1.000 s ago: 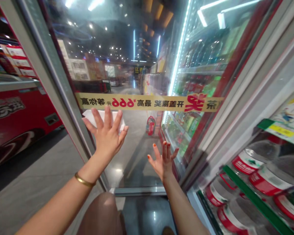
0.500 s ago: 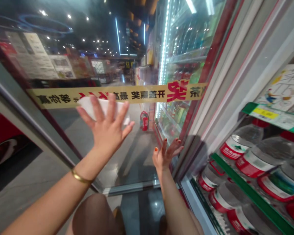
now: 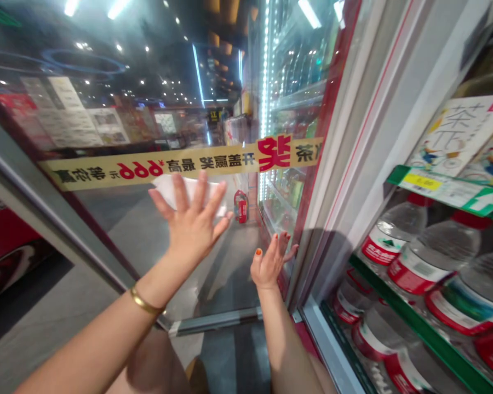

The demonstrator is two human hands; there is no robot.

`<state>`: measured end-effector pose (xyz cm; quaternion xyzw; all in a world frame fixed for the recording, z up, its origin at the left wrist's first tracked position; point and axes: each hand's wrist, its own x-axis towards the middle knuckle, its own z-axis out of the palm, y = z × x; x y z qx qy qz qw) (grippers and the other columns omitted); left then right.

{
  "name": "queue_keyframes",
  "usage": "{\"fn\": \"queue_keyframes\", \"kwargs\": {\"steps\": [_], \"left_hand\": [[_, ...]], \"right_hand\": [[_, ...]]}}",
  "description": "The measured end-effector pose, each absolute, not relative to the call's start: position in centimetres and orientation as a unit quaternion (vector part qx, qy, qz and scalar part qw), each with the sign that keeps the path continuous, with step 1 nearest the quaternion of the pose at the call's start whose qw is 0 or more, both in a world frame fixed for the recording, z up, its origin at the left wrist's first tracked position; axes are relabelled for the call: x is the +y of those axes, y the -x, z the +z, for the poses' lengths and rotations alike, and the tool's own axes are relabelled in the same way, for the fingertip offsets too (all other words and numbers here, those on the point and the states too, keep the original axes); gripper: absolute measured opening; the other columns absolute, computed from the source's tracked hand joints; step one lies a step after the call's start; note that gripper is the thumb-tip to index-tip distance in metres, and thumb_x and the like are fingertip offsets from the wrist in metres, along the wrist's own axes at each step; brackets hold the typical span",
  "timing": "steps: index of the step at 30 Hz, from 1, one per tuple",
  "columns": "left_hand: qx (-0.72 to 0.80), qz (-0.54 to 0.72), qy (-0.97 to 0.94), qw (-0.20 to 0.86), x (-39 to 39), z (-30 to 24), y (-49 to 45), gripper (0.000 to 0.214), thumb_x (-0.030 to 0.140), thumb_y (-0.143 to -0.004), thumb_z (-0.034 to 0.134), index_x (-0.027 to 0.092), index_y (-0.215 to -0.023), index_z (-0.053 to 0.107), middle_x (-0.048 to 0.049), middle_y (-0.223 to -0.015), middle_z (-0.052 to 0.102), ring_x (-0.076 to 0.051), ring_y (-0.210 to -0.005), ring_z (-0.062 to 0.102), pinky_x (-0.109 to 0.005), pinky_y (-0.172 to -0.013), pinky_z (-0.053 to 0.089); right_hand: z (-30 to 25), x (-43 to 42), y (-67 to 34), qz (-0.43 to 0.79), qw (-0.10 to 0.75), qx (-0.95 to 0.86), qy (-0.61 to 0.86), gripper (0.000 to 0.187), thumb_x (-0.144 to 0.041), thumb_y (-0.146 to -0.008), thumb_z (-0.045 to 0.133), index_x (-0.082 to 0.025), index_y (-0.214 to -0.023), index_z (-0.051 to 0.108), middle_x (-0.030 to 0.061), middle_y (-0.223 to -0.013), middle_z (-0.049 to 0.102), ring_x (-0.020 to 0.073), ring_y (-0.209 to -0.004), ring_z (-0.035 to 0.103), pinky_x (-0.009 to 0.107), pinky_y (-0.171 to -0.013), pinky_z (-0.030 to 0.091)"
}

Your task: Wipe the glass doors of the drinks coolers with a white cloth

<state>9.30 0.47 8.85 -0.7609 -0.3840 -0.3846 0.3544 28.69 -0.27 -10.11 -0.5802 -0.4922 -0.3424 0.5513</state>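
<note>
My left hand, a gold bangle on its wrist, presses a white wipe flat against the glass door. Its fingers are spread over the wipe, which sticks out around them just below a yellow printed strip. Whether the wipe is tissue or cloth I cannot tell. Lower and to the right, my right hand is raised near the door's right edge, orange nail polish showing. It is empty, fingers extended and apart; whether they touch the glass I cannot make out.
At the right, a shelf with a green edge carries several water bottles, with tea cartons above. A metal door frame slants down the left side. Beyond the glass are a red fire extinguisher and stocked shop shelves.
My left hand has slid the wipe rightward and a little down along the glass, uncovering red digits on the strip. The right hand stays low near the door edge. The view has shifted slightly.
</note>
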Motion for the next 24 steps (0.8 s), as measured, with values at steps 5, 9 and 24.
{"fn": "queue_keyframes", "kwargs": {"steps": [5,9,24], "left_hand": [[-0.202,-0.194,0.852,0.442,-1.3,1.8,-11.0,0.064,0.05,-0.107,0.057,0.048,-0.169,0.041,0.0164,-0.184,0.021,-0.02,-0.174,-0.015,-0.058,-0.141,-0.017],[-0.294,-0.272,0.821,0.407,-1.4,5.1,-7.7,0.07,0.049,-0.107,0.059,0.047,-0.172,0.033,0.0094,-0.183,0.027,-0.022,-0.175,-0.011,-0.061,-0.14,-0.016],[-0.315,-0.289,0.806,0.41,-1.9,10.8,-8.5,0.075,0.057,-0.108,0.056,0.046,-0.175,0.023,0.004,-0.184,0.024,-0.029,-0.175,-0.008,-0.07,-0.132,-0.024]], "right_hand": [[-10.8,0.1,-29.5,-0.338,0.575,-0.463,0.584,0.069,-0.026,-0.11,0.035,-0.014,-0.177,0.025,0.0307,-0.171,0.045,0.0406,-0.164,0.04,0.077,-0.129,0.031],[-10.9,0.5,-29.0,-0.341,0.576,-0.459,0.584,0.071,-0.026,-0.11,0.037,-0.016,-0.178,0.02,0.0289,-0.175,0.041,0.0396,-0.169,0.031,0.078,-0.131,0.026],[-10.4,-0.1,-28.2,-0.312,0.59,-0.472,0.576,0.077,-0.036,-0.11,0.037,-0.009,-0.178,0.012,0.0298,-0.181,0.027,0.0427,-0.172,0.02,0.08,-0.127,0.034]]}}
